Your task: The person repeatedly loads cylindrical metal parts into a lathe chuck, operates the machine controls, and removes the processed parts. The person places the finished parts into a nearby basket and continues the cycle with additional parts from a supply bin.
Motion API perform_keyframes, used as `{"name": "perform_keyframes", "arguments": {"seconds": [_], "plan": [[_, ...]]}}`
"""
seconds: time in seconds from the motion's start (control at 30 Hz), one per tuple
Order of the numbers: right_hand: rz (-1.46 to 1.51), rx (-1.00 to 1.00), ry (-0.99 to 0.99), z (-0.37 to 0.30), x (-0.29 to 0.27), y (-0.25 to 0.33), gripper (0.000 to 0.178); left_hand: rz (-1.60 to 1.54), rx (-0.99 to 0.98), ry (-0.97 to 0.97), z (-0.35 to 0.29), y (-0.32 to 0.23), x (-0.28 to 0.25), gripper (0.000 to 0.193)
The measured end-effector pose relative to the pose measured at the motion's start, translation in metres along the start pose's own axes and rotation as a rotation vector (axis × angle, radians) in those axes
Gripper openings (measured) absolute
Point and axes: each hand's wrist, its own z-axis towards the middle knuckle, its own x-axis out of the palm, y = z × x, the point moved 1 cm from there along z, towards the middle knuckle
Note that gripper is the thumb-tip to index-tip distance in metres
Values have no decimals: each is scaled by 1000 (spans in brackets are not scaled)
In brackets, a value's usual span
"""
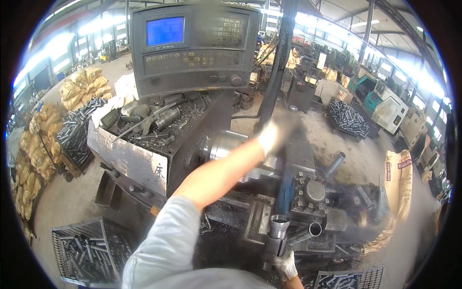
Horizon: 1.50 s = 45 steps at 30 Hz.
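Note:
My left arm reaches up and across to the lathe. At its end my left hand [281, 131], in a white glove with dark fingers, is smeared by motion, so its fingers cannot be read. It is just right of the shiny round chuck [228, 143]. Low in front, my right hand [284, 264], in a dirty white glove, is closed around the lower part of an upright metal tube [278, 229] with a wide open mouth. Beside that, a second metal tube [308, 233] slants up to the right. Behind both is the tool turret [314, 191] with its bolts.
A control panel [195, 50] with a blue screen stands above the chuck. Scrap and chips fill the metal tray [127, 156] at left. Crates of tubes [86, 255] sit on the floor at lower left and lower right [349, 279]. A paper sack [398, 188] stands at right.

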Motion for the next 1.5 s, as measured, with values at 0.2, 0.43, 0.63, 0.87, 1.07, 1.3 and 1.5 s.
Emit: {"name": "perform_keyframes", "arguments": {"seconds": [0.2, 0.43, 0.63, 0.87, 1.07, 1.3, 1.5], "plan": [[-183, -42, -120, -3, -21, -15, 72, 104, -556, -116, -53, 66, -2, 79], [-814, -207, -315, 24, -14, -7, 86, -714, -780, 61, -313, 13, 175, 64], [-335, 277, 226, 71, -23, -81, 73, -946, -1141, -100, -327, 44, 200, 56], [633, 614, 259, 70, -4, -127, 27, -927, -1376, -108, -335, 58, 191, 67], [-253, 83, 365, 61, -53, -100, 34, -1131, -1274, -234, -343, 71, 183, 80], [-791, 794, -112, -152, -290, -70, 76, -1595, -1112, -320, -358, 65, 151, 73], [-690, -6, -381, -20, -200, -48, 71, -1496, -1144, -102, -338, 33, 140, 79]]}}
